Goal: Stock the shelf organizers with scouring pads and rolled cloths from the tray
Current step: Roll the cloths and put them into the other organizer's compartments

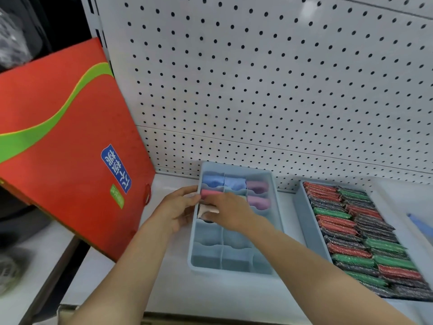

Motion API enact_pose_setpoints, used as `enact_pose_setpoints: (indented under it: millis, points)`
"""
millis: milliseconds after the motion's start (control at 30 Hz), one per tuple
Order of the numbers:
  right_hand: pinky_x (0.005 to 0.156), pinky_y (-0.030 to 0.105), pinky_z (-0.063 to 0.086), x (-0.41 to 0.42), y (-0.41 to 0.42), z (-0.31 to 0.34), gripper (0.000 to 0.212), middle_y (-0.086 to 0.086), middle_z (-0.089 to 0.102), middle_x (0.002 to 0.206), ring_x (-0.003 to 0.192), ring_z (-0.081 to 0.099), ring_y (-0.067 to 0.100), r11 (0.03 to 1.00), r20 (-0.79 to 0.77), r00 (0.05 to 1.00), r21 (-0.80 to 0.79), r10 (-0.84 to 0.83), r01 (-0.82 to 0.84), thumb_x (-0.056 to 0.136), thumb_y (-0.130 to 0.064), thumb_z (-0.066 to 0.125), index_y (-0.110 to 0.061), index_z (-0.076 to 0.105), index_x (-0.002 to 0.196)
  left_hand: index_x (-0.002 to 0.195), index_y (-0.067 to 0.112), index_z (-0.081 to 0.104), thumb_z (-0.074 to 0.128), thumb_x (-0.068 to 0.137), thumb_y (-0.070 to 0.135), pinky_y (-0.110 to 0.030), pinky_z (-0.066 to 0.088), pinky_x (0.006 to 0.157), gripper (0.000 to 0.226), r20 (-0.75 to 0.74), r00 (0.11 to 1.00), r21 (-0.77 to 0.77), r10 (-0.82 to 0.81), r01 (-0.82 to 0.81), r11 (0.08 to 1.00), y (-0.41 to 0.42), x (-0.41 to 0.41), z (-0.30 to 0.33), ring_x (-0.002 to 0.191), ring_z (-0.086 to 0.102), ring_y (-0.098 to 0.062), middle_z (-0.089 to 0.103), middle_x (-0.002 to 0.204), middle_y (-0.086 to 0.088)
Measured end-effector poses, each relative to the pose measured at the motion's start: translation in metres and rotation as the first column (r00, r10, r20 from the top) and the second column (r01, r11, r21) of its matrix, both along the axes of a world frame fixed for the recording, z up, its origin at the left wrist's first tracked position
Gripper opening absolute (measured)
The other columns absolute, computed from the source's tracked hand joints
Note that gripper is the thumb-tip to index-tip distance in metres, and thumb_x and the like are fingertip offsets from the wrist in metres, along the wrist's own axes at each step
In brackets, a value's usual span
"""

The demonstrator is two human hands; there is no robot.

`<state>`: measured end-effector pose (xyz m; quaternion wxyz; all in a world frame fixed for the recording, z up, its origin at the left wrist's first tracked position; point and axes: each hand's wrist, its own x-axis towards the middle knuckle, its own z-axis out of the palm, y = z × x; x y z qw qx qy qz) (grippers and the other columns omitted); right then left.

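Pale rolled cloth (207,211) pinched in right hand (230,213) grip over left column of blue divided organizer (276,221), long axis crosswise, left hand (178,207) loosely curled, steadying organizer's left wall, nearer empty cell below.

2 hands: the left hand (174,207) and the right hand (230,213). 2 pale blue organizers: a divided organizer (276,221) and a second organizer (302,214) to its right. rolled cloths seen in the divided one: 2 blue rolled cloths (223,181), 2 pink rolled cloths (257,194), 1 red rolled cloth (208,192), 1 beige rolled cloth (207,211) at the fingers; more may be hidden. scouring pads (358,233) in red, green and dark grey: too many and too blurred to count. 1 red box (65,146).
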<state>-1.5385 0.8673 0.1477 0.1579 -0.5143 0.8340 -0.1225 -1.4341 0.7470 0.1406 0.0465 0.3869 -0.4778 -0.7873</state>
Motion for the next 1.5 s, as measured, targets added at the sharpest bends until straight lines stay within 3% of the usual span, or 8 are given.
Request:
enact_pose_setpoints:
  millis: [400, 667, 767, 867, 1000, 1167, 1333, 1500]
  points:
    - [0.067, 0.03, 0.044, 0.002, -0.024, -0.029, 0.023, 0.0, 0.069, 0.1, 0.095, 0.067, 0.025, 0.99, -0.274, 0.962, 0.137, -0.007, 0.046, 0.092, -0.029, 0.056, -0.025, 0.065, 0.113, 0.098, 0.022, 0.071, 0.057, 0.096, 0.004, -0.026, 0.055, 0.053, 0.023, 0.05, 0.998, -0.063, 0.04, -0.037, 0.997, 0.009, -0.005, 0.003, 0.056, 0.068, -0.017, 0.073, 0.07, -0.005]
    - [0.089, 0.033, 0.045, -0.035, 0.038, 0.06, 0.031, 0.006, 0.067, 0.116, 0.106, 0.06, 0.024, 1.0, 0.221, 0.975, -0.027, 0.015, -0.009, 0.095, -0.037, 0.059, -0.012, 0.066, 0.113, 0.11, 0.014, 0.066, 0.054, 0.096, 0.004, -0.016, 0.051, 0.046, 0.021, 0.154, 0.979, -0.31, 0.136, -0.083, 0.947, 0.018, -0.01, 0.0, 0.059, 0.068, -0.017, 0.074, 0.076, -0.007]
    - [0.1, 0.024, 0.041, -0.075, 0.099, 0.095, 0.037, 0.003, 0.065, 0.128, 0.114, 0.06, 0.016, 0.966, 0.249, 0.966, -0.227, -0.066, 0.124, 0.094, -0.031, 0.064, -0.013, 0.063, 0.127, 0.132, 0.02, 0.054, 0.066, 0.086, 0.018, -0.051, 0.053, 0.091, 0.048, 0.307, 0.897, -0.644, 0.317, -0.05, 0.763, 0.028, -0.032, -0.015, 0.112, 0.058, -0.042, 0.059, 0.129, -0.022]
    - [0.096, 0.024, 0.046, -0.121, 0.179, 0.118, 0.03, -0.001, 0.067, 0.122, 0.105, 0.063, 0.011, 0.901, 0.262, 0.953, -0.359, -0.154, 0.244, 0.094, -0.028, 0.064, -0.015, 0.067, 0.121, 0.134, 0.02, 0.054, 0.065, 0.084, 0.022, -0.059, 0.045, 0.096, 0.051, 0.263, 0.869, -0.89, 0.419, 0.051, 0.453, 0.107, -0.085, 0.017, 0.121, 0.049, -0.044, 0.054, 0.135, -0.023]
    - [0.092, 0.02, 0.044, -0.186, 0.299, 0.124, 0.027, -0.002, 0.068, 0.118, 0.097, 0.059, 0.006, 0.832, 0.204, 0.913, -0.376, -0.354, 0.407, 0.094, -0.028, 0.064, -0.016, 0.069, 0.118, 0.134, 0.011, 0.058, 0.062, 0.092, 0.015, -0.046, 0.022, 0.116, 0.042, 0.018, 1.0, -0.99, 0.004, 0.017, 0.136, 0.271, -0.152, 0.06, 0.14, 0.032, -0.036, 0.045, 0.146, -0.02]
    - [0.09, 0.029, 0.048, -0.274, 0.436, 0.085, 0.027, 0.005, 0.071, 0.111, 0.107, 0.064, 0.022, 0.807, -0.013, 0.807, 0.003, -0.591, 0.591, 0.083, -0.027, 0.072, -0.011, 0.073, 0.105, 0.137, 0.026, 0.056, 0.048, 0.102, 0.033, -0.039, 0.015, 0.121, 0.037, 0.216, 0.819, -0.967, -0.532, 0.253, -0.003, 0.415, -0.219, 0.053, 0.152, 0.012, -0.022, 0.035, 0.158, -0.003]
    - [0.071, 0.03, 0.05, -0.291, 0.504, 0.042, 0.02, 0.003, 0.056, 0.084, 0.067, 0.061, 0.023, 0.769, -0.014, 0.878, 0.476, -0.479, 0.427, 0.087, -0.029, 0.072, -0.011, 0.063, 0.087, 0.13, 0.027, 0.062, 0.042, 0.103, 0.021, -0.047, 0.018, 0.12, 0.034, 0.417, 0.779, -0.899, -0.469, 0.43, -0.086, 0.446, -0.233, 0.022, 0.153, 0.007, -0.016, 0.033, 0.158, 0.004]
    - [0.059, 0.028, 0.05, -0.3, 0.516, 0.034, 0.024, 0.012, 0.061, 0.079, 0.067, 0.059, 0.022, 0.878, 0.202, 0.887, 0.343, -0.416, 0.334, 0.081, -0.021, 0.073, 0.0, 0.067, 0.09, 0.127, 0.029, 0.062, 0.042, 0.103, 0.016, -0.046, 0.015, 0.122, 0.034, 0.462, 0.792, -0.87, -0.399, 0.492, -0.032, 0.449, -0.223, 0.033, 0.152, 0.004, -0.009, 0.033, 0.158, 0.011]
